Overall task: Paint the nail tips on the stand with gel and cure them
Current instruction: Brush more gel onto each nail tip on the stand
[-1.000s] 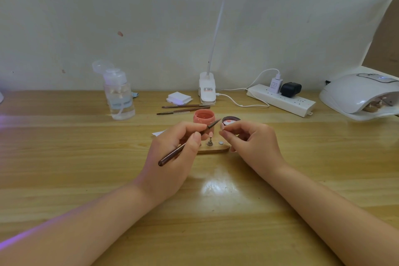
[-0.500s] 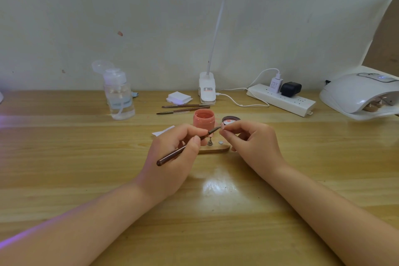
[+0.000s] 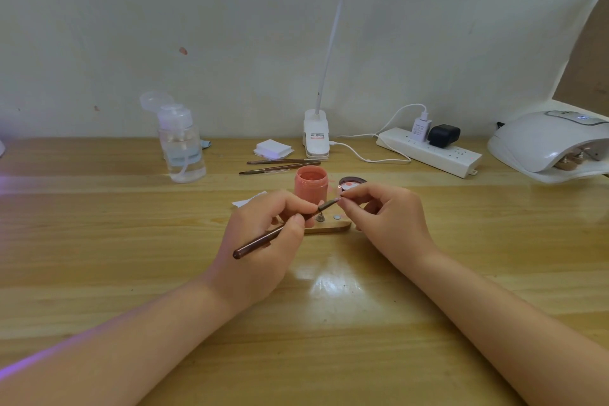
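Three brushes (image 3: pixel 283 233), one jar (image 3: pixel 311 188).

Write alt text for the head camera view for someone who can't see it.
The left hand holds a brush to a nail tip pinched by the right hand, above a wooden stand and open pink gel jar on a wooden table.

Wooden desk (image 3: pixel 99 241), pale wall (image 3: pixel 131 26)

Both forearms reach forward over the counter (image 3: pixel 99 241). The left hand (image 3: pixel 260 247) has its grip curled; the right hand (image 3: pixel 389 221) pinches with thumb and forefinger.
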A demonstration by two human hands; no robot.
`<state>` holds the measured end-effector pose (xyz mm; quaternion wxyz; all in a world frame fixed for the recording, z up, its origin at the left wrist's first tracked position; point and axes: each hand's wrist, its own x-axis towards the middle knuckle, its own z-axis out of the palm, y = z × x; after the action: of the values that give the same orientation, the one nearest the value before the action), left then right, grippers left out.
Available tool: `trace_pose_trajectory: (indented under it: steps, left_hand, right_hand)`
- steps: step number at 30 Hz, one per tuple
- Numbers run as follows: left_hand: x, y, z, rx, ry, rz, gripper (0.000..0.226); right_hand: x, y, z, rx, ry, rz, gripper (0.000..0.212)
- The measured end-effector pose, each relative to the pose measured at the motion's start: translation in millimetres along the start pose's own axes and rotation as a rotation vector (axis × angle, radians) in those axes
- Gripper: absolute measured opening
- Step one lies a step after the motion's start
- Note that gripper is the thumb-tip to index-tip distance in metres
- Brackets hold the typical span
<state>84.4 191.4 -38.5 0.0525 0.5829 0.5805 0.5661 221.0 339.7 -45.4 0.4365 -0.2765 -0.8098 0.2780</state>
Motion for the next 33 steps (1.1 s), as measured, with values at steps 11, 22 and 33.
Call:
trace_pose_trajectory:
  steps: [11, 22, 33]
  left_hand:
    - [0.1, -4.4, 0.0, -0.16, -0.002, -0.065, 0.018]
    - [4.5, -7.8, 2.8, -0.241, 0.037, -0.095, 0.023]
    - [1.2, -2.4, 1.6, -0.141, -0.01, -0.048, 0.023]
  right_hand:
    - [-0.3, -2.7, -0.2, 0.031, -0.033, -0.003, 0.006]
    - [-1.4, -4.3, -0.1, 0.099, -0.032, -0.016, 0.005]
    - [-1.5, -5.4, -1.3, 0.05, -0.006, -0.015, 0.005]
